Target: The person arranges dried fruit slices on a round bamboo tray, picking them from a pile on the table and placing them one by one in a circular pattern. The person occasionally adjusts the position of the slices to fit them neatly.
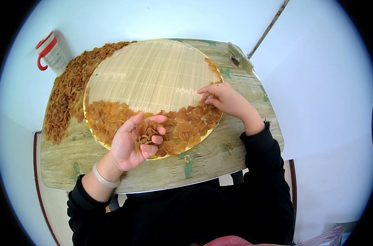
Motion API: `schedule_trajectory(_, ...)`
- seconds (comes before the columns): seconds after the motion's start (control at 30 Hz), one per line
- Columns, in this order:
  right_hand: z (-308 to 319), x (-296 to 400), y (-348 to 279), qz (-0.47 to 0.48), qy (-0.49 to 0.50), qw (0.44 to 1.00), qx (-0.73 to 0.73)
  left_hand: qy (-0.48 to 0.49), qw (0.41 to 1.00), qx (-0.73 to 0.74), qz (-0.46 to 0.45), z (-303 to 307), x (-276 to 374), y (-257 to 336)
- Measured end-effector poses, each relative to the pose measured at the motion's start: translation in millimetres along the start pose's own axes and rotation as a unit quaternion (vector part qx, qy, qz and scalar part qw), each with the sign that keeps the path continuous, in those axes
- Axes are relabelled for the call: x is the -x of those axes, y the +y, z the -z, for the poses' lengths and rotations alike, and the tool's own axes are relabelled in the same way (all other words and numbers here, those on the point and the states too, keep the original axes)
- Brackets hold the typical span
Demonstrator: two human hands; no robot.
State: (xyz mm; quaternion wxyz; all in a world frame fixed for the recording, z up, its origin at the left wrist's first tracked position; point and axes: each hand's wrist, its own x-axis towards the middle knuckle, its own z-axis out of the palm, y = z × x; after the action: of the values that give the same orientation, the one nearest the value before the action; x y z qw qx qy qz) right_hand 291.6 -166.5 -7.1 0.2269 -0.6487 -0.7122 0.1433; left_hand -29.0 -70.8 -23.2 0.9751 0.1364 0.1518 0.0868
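My left hand [125,150], palm up with curled fingers, cradles a handful of amber-brown dried slices [146,132], perhaps of a root or fruit. It is above the near part of a round, flat woven bamboo tray [149,73]. My right hand [221,97] is palm down at the tray's right side, fingertips bent toward the slices there. Whether a slice is between those fingers is hidden. Flat, overlapping slices [183,126] cover the near part of the tray, and a narrow strip of them [212,66] follows its right rim. Bare bamboo shows across the middle and far part.
Left of the tray, a large heap of dried slices [66,92] covers the wood-patterned table [229,147]. Behind the heap stands a white mug [55,55] with a red rim and handle. A clip-like fitting [240,57] is at the far right edge. White walls [312,92] border the table.
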Motion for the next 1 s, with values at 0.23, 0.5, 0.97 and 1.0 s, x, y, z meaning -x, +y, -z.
schedule_trajectory(0.23, -4, 0, 4, -0.012, 0.023, 0.998, -0.057, -0.017, 1.000, 0.012, 0.009, 2, 0, 1)
schedule_trajectory(0.5, -2, -3, -33, 0.015, 0.086, 0.995, -0.046, -0.030, 0.999, 0.030, 0.009, 3, -3, 0)
schedule_trajectory(0.97, -42, -34, -127, 0.184, 0.024, 0.981, -0.055, -0.042, 0.999, 0.001, 0.022, 10, -2, -4)
schedule_trajectory(1.0, -47, -35, -127, 0.186, 0.023, 0.981, -0.054, -0.051, 0.999, -0.012, 0.016, 10, -2, -4)
